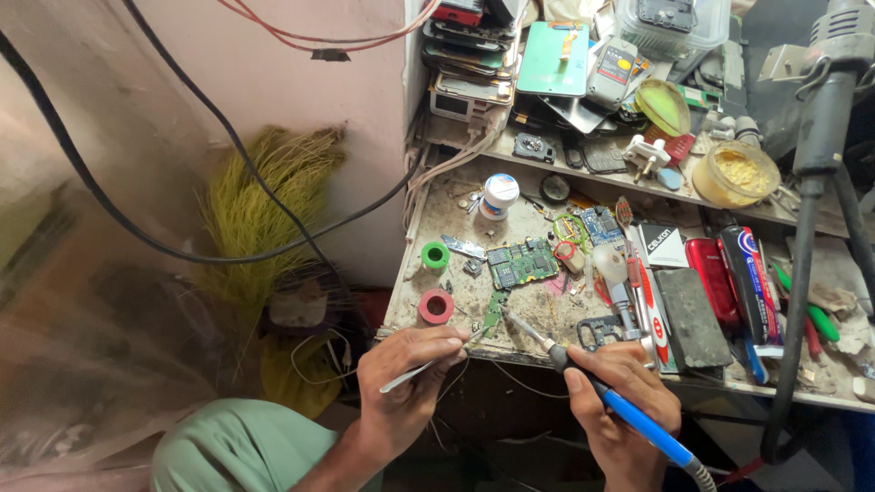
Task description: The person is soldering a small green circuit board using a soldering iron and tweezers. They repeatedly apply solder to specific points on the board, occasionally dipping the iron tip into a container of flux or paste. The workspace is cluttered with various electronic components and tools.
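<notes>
My left hand [406, 369] pinches a thin pair of metal tweezers [428, 364] whose tips reach a small green circuit strip [494, 312] at the near edge of the workbench [456, 214]. My right hand [620, 401] grips a blue-handled soldering iron [629, 415]. Its metal tip [519, 326] points left and up, beside the green strip. A larger green phone circuit board [521, 263] lies just beyond the strip.
A red tape ring [437, 306] and a green one [435, 254] lie at the bench's left. A white jar [499, 196], red phones [713, 278], a dark block [693, 319] and a hot-air tool [825, 100] crowd the bench. A shelf above holds stacked phones [469, 55].
</notes>
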